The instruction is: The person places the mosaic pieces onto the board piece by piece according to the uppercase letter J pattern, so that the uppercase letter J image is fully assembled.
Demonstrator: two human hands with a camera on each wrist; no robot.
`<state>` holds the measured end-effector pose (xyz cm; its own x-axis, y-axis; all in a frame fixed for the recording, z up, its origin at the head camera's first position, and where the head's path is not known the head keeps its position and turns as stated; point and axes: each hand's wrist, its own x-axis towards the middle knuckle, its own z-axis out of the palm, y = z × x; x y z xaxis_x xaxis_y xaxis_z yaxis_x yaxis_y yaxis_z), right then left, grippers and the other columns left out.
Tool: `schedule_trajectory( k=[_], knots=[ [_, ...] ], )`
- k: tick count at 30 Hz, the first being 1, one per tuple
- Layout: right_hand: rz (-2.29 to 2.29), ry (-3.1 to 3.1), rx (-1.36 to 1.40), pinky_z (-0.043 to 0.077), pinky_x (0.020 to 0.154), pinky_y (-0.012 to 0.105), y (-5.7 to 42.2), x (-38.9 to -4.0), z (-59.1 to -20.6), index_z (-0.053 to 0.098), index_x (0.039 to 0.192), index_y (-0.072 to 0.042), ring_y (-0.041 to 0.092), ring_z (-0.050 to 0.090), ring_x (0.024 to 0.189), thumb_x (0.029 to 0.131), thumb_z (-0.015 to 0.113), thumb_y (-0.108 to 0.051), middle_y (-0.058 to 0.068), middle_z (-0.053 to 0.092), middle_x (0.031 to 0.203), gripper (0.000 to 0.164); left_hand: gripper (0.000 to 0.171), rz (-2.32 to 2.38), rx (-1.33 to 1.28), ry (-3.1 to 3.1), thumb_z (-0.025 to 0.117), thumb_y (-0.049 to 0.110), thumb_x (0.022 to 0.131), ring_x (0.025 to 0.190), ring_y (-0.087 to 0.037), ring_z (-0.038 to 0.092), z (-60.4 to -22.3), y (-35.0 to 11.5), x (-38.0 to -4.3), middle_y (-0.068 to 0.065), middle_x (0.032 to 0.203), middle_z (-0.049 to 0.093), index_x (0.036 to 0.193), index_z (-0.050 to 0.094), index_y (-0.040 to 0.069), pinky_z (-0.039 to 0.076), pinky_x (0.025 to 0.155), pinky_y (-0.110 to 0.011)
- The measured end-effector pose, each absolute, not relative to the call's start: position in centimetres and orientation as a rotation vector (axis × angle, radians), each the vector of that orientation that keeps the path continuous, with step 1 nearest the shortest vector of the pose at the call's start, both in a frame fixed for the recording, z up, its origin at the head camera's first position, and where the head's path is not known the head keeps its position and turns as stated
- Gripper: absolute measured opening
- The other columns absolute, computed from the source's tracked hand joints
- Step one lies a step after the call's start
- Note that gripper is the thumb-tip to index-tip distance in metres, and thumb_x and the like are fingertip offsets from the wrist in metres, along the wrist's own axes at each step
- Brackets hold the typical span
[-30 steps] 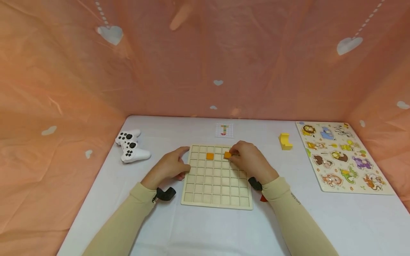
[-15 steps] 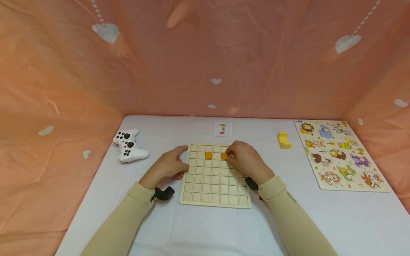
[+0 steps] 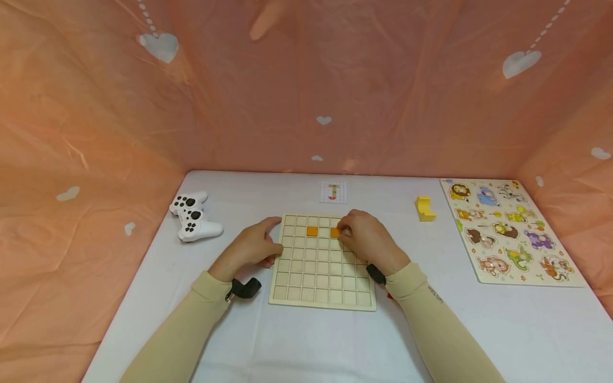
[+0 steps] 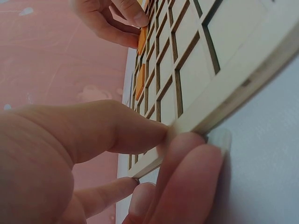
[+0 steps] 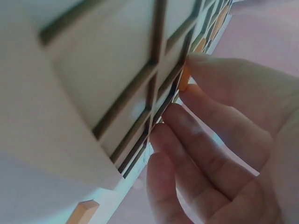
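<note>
A wooden grid board (image 3: 316, 274) lies on the white table. My left hand (image 3: 251, 244) grips its left edge; in the left wrist view the thumb (image 4: 131, 128) rests on the rim and other fingers bend against the side. Over the upper right cells, my right hand (image 3: 371, 239) pinches an orange square tile (image 3: 334, 232) between thumb and forefinger. That tile (image 5: 185, 78) sits at a cell in the right wrist view, though the fingers partly cover it. A second orange tile (image 3: 312, 231) lies in the same row, one bare cell to the left.
Behind the board lies a small pattern card (image 3: 333, 192) with a coloured J shape. A white game controller (image 3: 193, 216) is at left. To the right are a yellow block (image 3: 424, 209) and an animal puzzle board (image 3: 510, 234). A red piece (image 3: 390, 296) shows by the right wrist.
The orange tile in my right hand has moved slightly left and lined up with the grid, where before it was tilted. My left hand has kept its place on the board's edge.
</note>
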<state>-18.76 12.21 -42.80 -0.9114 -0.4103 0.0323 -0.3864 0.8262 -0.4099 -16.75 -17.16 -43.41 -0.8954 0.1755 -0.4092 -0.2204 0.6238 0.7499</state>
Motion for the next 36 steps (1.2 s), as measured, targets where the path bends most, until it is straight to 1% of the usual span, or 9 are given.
schedule_trajectory(
  k=[11,20,26,32,36],
  knots=[
    [-0.651,2.934,-0.618,0.061,0.098,0.046,12.3,-18.8,-42.6,0.082,0.113,-0.005,0.028,0.071,0.104,0.097,0.079,-0.018,0.010,0.075,0.111,0.020,0.088,1.222,-0.025,2.388,0.072,0.009,0.089,0.063,-0.018,0.068,-43.3,-17.1,-16.8,-0.011,0.083,0.068,0.169,0.036,0.020,0.061,0.061,-0.029],
    [-0.671,2.919,-0.625,0.060,0.099,0.046,12.3,-18.9,-42.7,0.082,0.113,-0.005,0.028,0.071,0.106,0.097,0.080,-0.019,0.009,0.075,0.111,0.021,0.087,1.203,-0.035,2.395,0.073,0.011,0.091,0.063,-0.018,0.068,-43.6,-17.2,-16.8,-0.011,0.082,0.067,0.169,0.036,0.021,0.061,0.060,-0.029],
    [-0.678,2.915,-0.606,0.060,0.100,0.046,12.4,-18.8,-42.5,0.082,0.114,-0.007,0.028,0.072,0.107,0.098,0.079,-0.021,0.008,0.075,0.113,0.022,0.088,1.216,-0.033,2.386,0.073,0.011,0.090,0.064,-0.018,0.068,-43.5,-17.2,-16.9,-0.012,0.084,0.068,0.169,0.036,0.021,0.061,0.061,-0.029],
    [-0.795,2.863,-0.524,0.060,0.101,0.049,14.0,-18.9,-41.7,0.079,0.123,-0.006,0.029,0.073,0.113,0.100,0.076,-0.025,0.009,0.076,0.120,0.030,0.087,1.220,-0.021,2.389,0.072,0.011,0.090,0.065,-0.019,0.068,-43.3,-17.2,-16.8,-0.012,0.087,0.067,0.169,0.036,0.020,0.062,0.062,-0.029],
    [-0.796,2.866,-0.458,0.058,0.102,0.052,15.7,-18.3,-41.1,0.078,0.127,-0.006,0.031,0.071,0.116,0.102,0.075,-0.025,0.010,0.075,0.124,0.032,0.087,1.215,-0.026,2.384,0.072,0.011,0.090,0.065,-0.019,0.068,-43.4,-17.3,-16.8,-0.012,0.087,0.067,0.169,0.035,0.020,0.061,0.062,-0.030]
  ],
)
